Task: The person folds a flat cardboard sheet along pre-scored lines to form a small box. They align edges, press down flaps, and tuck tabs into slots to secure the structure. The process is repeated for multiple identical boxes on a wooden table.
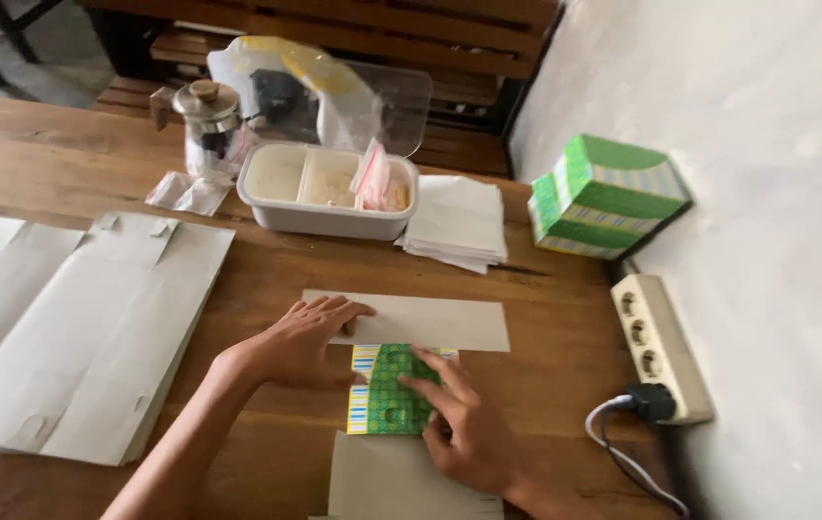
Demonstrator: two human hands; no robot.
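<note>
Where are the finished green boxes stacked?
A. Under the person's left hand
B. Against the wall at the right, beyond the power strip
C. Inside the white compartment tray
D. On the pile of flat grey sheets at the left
B: the stacked green boxes sit against the wall at the table's right edge, just past the power strip.

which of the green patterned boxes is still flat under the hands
The green box at the near table edge, pressed by the left hand and right hand; the two assembled boxes stand stacked by the wall.
</note>
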